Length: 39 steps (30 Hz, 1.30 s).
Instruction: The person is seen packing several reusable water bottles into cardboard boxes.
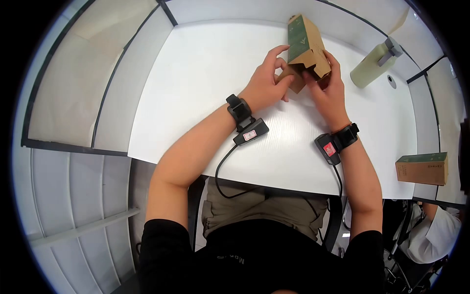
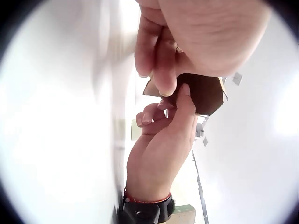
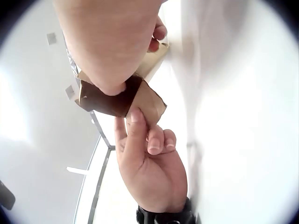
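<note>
A brown cardboard box with a green side (image 1: 306,41) is held tilted over the far part of the table, its near end open with flaps out. My left hand (image 1: 267,83) pinches a flap (image 3: 148,105) at that end between thumb and fingers. On the other side my right hand (image 1: 328,93) grips the box, its thumb at the opening and its fingers along the outer side. The right wrist view shows the dark inside (image 3: 110,100) of the box; whether anything lies in it I cannot tell.
A pale green bottle with a grey lid (image 1: 374,63) is at the right, beside a round cable hole (image 1: 391,82). Another brown and green box (image 1: 422,169) is at the right edge. Low partitions (image 1: 264,11) border the white table (image 1: 196,88). A person in white (image 1: 433,235) is at lower right.
</note>
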Motion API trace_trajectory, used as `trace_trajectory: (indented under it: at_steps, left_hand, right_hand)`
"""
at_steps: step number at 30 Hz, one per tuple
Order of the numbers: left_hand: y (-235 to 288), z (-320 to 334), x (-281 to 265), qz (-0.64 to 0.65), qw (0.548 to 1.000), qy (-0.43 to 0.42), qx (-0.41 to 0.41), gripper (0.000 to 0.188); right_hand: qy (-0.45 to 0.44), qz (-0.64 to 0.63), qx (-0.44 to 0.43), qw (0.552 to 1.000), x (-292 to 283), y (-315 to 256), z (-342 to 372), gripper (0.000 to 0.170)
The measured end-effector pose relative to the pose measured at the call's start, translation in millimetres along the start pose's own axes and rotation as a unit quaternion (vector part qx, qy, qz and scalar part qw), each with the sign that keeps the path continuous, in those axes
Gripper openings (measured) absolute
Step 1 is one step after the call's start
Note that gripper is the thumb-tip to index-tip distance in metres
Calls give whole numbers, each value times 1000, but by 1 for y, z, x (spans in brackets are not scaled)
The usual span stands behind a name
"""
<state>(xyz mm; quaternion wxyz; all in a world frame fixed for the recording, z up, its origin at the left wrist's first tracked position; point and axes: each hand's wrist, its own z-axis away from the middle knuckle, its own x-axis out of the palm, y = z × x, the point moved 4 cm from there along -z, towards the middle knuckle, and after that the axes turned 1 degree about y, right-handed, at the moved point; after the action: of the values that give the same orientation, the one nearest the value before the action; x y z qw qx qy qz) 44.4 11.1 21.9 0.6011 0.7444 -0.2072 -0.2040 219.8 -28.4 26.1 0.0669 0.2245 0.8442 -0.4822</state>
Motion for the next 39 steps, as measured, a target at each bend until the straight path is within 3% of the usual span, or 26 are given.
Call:
trace_trajectory:
  at_steps: [3,6,9,10,12,14,16,17,20,24,30,31,34,38,39]
  left_hand:
    - [1,3,0,9,1000,10,-4,68]
    - [-1,3,-4,30,999,33,11,65]
    - [-1,4,-6,8,996,80,43,62]
    - [0,4,-9,7,994,96,54,61]
    - [2,5,-15,22,990,122,70,61]
    - [4,4,-20,51,985,144,80,61]
    - [6,6,-21,55,984,146,90,60]
    - [6,6,-21,56,982,150,97,59]
    - [11,10,-18,25,977,165,131,56]
    - [18,13,-14,-9,974,170,151,53]
    - [18,9,-31,-89,949,226,203,46]
    - [19,8,-34,-92,945,236,209,46]
    - [19,7,-38,-136,939,241,207,47]
    - [17,6,-27,-199,952,165,161,49]
    - [18,6,-23,-210,949,155,178,50]
  right_hand:
    - [-44,-82,125,988,-5,7,4,66]
    - [-35,-161,135,977,-5,9,5,63]
    - [-16,-135,90,987,-15,10,2,58]
    - [53,-49,45,996,-26,10,0,58]
    - [187,121,-46,974,-51,13,-4,57]
    - [313,265,-58,910,-87,27,-9,66]
    - [356,350,-45,866,-114,49,-11,79]
    - [355,390,4,849,-123,66,-12,90]
    - [255,120,167,945,-116,92,-17,95]
    - [202,117,185,954,-119,90,-20,80]
    - [155,-16,7,988,-96,63,-12,56]
    - [102,25,26,994,-94,68,-13,51]
    - [41,171,-98,980,-74,27,-9,53]
    - [-9,204,-175,963,-51,4,-12,59]
    - [-21,220,-150,964,-49,5,-11,57]
